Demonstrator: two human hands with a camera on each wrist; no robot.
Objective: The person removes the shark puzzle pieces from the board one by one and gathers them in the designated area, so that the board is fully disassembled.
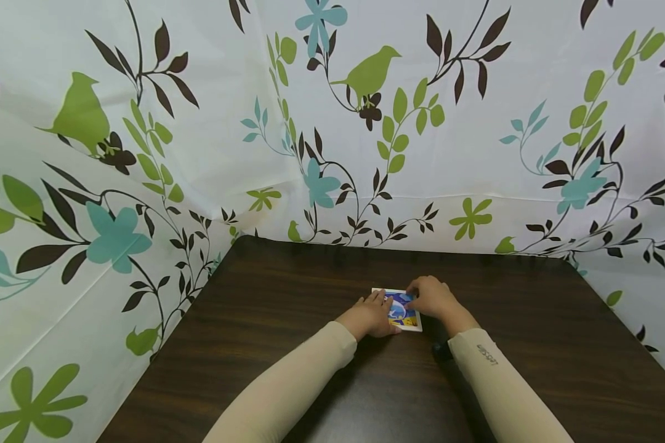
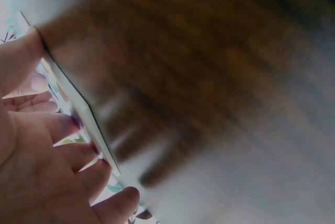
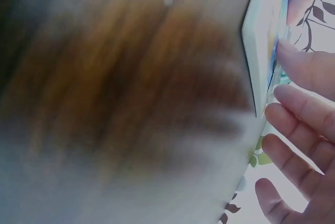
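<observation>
A small square picture board [image 1: 412, 320] with a white border lies flat on the dark table; its printed picture is blue, purple and yellow. My left hand [image 1: 370, 315] rests on the board's left side, fingers spread over the picture. In the left wrist view the left thumb [image 2: 23, 56] touches the board's near edge [image 2: 84, 106]. At the upper right of the board, my right hand [image 1: 435, 301] touches the picture with its fingertips. In the right wrist view its fingers [image 3: 298, 130] are loosely bent beside the board's pale edge [image 3: 254, 41]. No separate piece shows between them.
The dark wood-grain table [image 1: 288, 277] spreads around the board. A white curtain [image 1: 199, 141] with birds, leaves and flowers hangs behind and along the left and right sides. A dark shadow falls on the table beside the right sleeve [image 1: 493, 375].
</observation>
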